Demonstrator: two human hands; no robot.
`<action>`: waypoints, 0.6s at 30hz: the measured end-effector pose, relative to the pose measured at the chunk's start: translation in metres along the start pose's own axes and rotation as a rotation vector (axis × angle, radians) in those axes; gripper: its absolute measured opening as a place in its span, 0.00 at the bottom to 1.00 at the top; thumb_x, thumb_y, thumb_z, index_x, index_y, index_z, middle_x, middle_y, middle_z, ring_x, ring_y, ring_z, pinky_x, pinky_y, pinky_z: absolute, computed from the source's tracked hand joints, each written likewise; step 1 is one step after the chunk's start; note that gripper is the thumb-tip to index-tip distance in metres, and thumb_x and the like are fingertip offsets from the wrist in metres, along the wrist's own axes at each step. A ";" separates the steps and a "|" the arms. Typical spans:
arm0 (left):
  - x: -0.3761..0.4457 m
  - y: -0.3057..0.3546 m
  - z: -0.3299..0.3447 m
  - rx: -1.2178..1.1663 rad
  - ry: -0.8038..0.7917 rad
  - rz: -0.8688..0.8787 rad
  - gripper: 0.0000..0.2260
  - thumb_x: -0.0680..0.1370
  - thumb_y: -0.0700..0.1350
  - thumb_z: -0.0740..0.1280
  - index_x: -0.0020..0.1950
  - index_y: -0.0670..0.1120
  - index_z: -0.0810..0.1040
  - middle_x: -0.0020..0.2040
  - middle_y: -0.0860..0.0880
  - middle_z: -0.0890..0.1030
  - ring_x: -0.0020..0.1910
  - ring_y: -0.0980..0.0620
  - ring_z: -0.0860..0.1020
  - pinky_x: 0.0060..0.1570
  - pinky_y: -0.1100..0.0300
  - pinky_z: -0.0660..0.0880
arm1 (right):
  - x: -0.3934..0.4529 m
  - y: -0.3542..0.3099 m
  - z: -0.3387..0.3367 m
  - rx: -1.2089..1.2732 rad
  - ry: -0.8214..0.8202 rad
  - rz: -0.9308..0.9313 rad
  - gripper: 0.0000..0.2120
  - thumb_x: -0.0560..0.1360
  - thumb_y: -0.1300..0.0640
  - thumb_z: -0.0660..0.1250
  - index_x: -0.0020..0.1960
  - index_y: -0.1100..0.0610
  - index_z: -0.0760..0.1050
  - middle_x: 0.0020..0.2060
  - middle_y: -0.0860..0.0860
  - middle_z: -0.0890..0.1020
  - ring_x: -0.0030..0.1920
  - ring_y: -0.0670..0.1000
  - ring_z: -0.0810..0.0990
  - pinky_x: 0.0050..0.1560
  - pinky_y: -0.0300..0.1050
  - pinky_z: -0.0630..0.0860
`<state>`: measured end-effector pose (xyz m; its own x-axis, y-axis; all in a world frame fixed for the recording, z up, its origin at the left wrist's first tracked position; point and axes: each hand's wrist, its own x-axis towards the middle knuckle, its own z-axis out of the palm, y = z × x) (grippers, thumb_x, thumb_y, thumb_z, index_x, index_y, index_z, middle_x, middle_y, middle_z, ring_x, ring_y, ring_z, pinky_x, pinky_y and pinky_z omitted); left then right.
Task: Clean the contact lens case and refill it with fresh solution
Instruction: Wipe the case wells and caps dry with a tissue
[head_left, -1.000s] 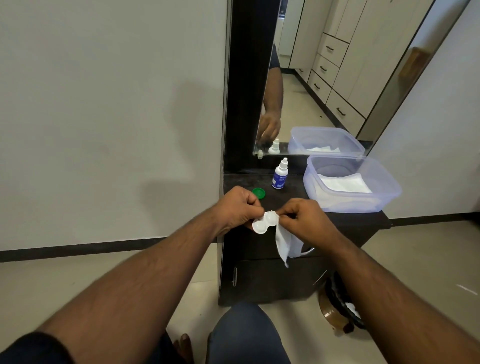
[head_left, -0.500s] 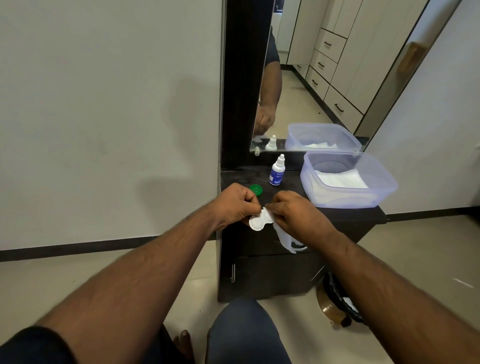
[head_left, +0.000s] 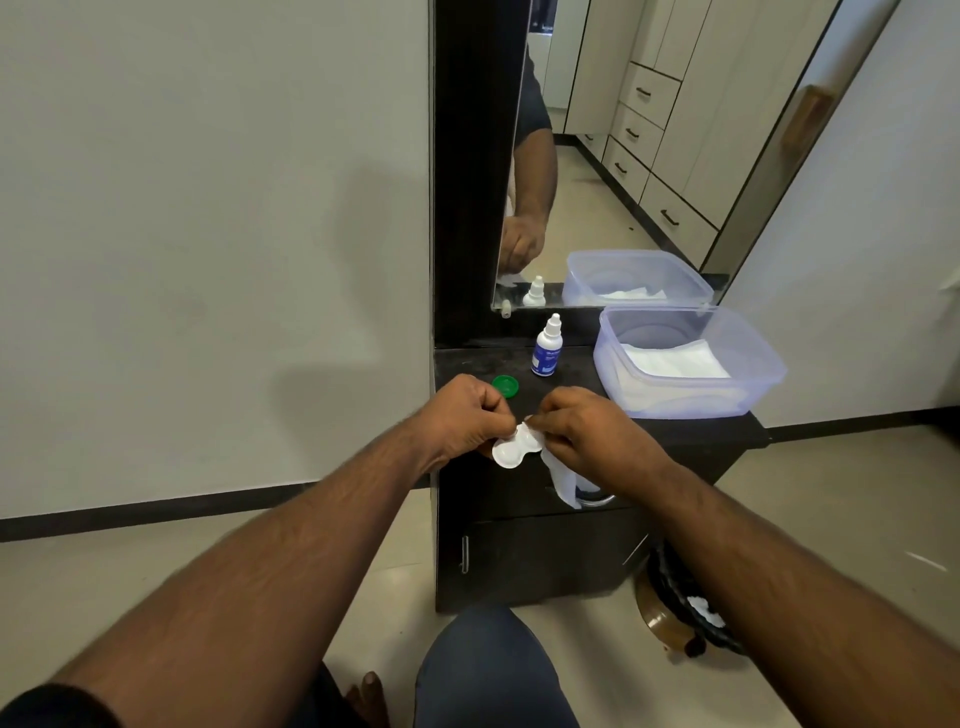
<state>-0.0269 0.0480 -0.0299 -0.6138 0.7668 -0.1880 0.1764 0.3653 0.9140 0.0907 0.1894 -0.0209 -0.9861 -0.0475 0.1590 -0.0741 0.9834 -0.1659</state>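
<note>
My left hand (head_left: 462, 415) pinches the white contact lens case (head_left: 514, 448) from its left side, above the front edge of the dark cabinet top (head_left: 691, 434). My right hand (head_left: 587, 431) grips a white tissue (head_left: 563, 478) and presses it against the right well of the case; the tissue's tail hangs below the hand. A green cap (head_left: 505, 385) lies on the cabinet top just behind my left hand. The small white solution bottle (head_left: 546, 347) with a blue label stands upright farther back.
A clear plastic tub (head_left: 753, 379) holding white tissues sits on the right of the cabinet top. A mirror (head_left: 623, 156) rises behind it. A dark bin (head_left: 675, 597) stands on the floor at the cabinet's right. My knee (head_left: 488, 670) is below.
Both hands and the case have shifted slightly left and up in the view, and the tissue has been worked further into the case's right well.
</note>
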 end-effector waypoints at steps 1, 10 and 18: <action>0.000 0.000 0.000 -0.001 -0.001 -0.001 0.05 0.71 0.32 0.69 0.36 0.38 0.80 0.32 0.49 0.80 0.29 0.60 0.78 0.30 0.68 0.74 | 0.000 -0.001 0.000 0.002 0.007 -0.010 0.14 0.76 0.59 0.65 0.61 0.58 0.78 0.51 0.55 0.79 0.51 0.52 0.75 0.47 0.39 0.66; -0.001 0.000 -0.002 -0.039 -0.022 0.006 0.05 0.71 0.31 0.69 0.35 0.37 0.80 0.28 0.50 0.79 0.27 0.60 0.77 0.30 0.66 0.73 | 0.004 -0.006 -0.009 -0.047 -0.008 -0.104 0.12 0.73 0.62 0.70 0.55 0.59 0.81 0.47 0.56 0.81 0.48 0.55 0.78 0.44 0.42 0.69; 0.000 -0.001 -0.003 -0.036 -0.019 -0.002 0.03 0.72 0.32 0.69 0.38 0.36 0.81 0.32 0.47 0.80 0.30 0.57 0.78 0.32 0.64 0.75 | -0.005 -0.013 -0.001 -0.259 0.064 -0.284 0.11 0.62 0.65 0.78 0.44 0.61 0.82 0.38 0.55 0.80 0.37 0.53 0.77 0.31 0.44 0.73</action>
<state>-0.0296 0.0459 -0.0293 -0.5995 0.7760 -0.1959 0.1477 0.3478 0.9259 0.0963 0.1764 -0.0188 -0.9198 -0.3213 0.2250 -0.2950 0.9447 0.1433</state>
